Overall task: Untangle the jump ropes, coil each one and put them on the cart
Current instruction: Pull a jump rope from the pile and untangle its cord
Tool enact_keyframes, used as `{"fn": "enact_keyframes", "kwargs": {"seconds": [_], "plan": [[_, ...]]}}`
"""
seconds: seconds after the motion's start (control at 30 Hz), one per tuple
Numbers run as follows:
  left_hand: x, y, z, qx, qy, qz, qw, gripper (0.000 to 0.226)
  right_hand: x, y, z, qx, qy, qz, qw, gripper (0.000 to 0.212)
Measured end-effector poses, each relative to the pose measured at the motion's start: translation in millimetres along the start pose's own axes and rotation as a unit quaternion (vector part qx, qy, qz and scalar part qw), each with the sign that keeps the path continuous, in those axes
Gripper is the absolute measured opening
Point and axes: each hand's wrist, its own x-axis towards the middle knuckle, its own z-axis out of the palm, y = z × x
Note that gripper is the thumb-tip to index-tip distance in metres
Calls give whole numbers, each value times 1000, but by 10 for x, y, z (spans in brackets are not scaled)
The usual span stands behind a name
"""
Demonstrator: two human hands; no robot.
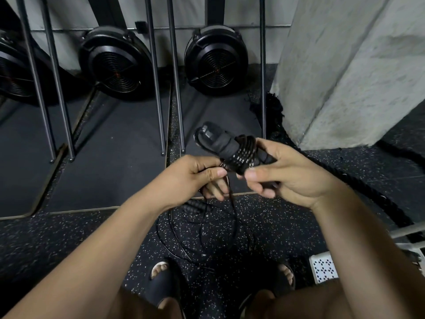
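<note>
Both hands are holding a half-wound jump rope (244, 155) above the speckled floor (103, 238).
Nearest, below the wrapped handles (218, 141), loose cord (181, 246) is trailing in loops on the floor in front of the sandalled feet (161, 282), and another black handle (195, 206) is showing closer beneath them. The left hand (195, 173) is pinching the cord just left of the wrapped handles. The right hand (282, 178) is gripping their lower end. Beyond them, black fan housings (216, 61) are standing by the wall.
</note>
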Motion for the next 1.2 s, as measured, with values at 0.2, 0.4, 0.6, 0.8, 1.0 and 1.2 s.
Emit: {"fn": "enact_keyframes", "kwargs": {"seconds": [0.2, 0.4, 0.6, 0.8, 1.0, 1.2], "plan": [[24, -182, 137, 67, 9, -74, 995, 35, 53, -72, 44, 49, 154, -69, 984, 54], [138, -478, 97, -50, 66, -206, 975, 38, 12, -74, 32, 40, 140, -95, 985, 79], [262, -740, -215, -183, 127, -255, 941, 36, 41, -28, 167, 27, 135, -57, 989, 46], [265, -849, -367, -351, 81, -223, 906, 19, 56, -68, 130, 20, 176, -70, 982, 50], [37, -1005, -712, -263, 32, -201, 943, 64, -90, -221, -157, 45, 261, -132, 955, 32], [28, -1350, -1081, -332, 276, -311, 847, 16, -24, -164, -20, 55, 233, -139, 961, 56]]}}
